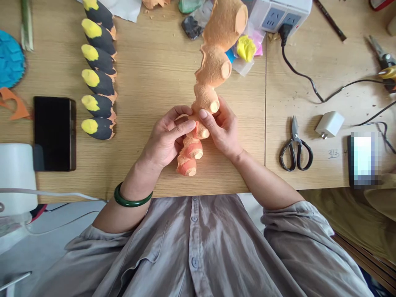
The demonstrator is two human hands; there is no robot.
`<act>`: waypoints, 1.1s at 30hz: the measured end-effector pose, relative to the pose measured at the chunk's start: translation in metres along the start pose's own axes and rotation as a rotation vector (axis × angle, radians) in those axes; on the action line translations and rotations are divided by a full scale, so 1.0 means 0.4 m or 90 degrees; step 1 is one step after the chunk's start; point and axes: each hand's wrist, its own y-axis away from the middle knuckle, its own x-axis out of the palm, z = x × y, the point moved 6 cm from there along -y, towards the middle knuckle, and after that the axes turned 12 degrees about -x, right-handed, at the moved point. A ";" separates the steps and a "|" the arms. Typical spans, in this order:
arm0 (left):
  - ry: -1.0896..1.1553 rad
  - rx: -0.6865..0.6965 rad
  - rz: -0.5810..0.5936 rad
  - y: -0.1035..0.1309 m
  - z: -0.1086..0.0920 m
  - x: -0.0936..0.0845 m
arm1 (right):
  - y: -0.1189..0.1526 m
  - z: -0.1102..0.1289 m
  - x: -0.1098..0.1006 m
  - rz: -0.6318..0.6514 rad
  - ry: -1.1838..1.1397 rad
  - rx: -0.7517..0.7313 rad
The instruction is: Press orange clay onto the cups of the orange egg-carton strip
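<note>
A long, rough, light-orange piece (209, 70) of knobbed shape, foam-like in texture, runs up the middle of the table. Its lobes shrink toward me, and each ends in a pale flat face. Smooth red-orange clay (187, 166) covers part of the smallest lobes. My right hand (224, 128) grips the piece from the right, thumb on top near the middle. From the left, my left hand (168, 136) is closed at its lower part, with the thumb tip against a small raised strip of red-orange clay (196, 129). Some left fingers are hidden behind the piece.
A similar row of black lobes with yellow tips (99, 78) lies at left, beside a black phone (55, 134). Black-handled scissors (296, 144) and a white charger (330, 124) are at right. Yellow clay (246, 48) in plastic lies below a power strip (278, 14) with a cord.
</note>
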 end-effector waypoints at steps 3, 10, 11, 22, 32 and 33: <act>-0.007 -0.001 0.013 0.002 -0.002 0.004 | 0.004 0.006 -0.001 -0.001 -0.006 -0.018; -0.016 -0.009 0.002 0.002 -0.016 -0.004 | 0.002 -0.013 0.000 -0.013 -0.036 0.096; -0.014 -0.010 -0.002 0.002 -0.017 -0.004 | 0.003 -0.014 0.000 -0.019 -0.041 0.122; -0.022 -0.054 0.006 -0.010 -0.001 -0.028 | 0.011 0.011 0.005 -0.042 -0.103 0.116; 0.030 -0.140 0.033 -0.007 -0.003 -0.015 | 0.022 -0.019 0.015 0.068 -0.093 0.038; 0.027 -0.148 0.036 -0.007 -0.001 -0.013 | 0.024 -0.023 0.018 0.079 -0.095 0.048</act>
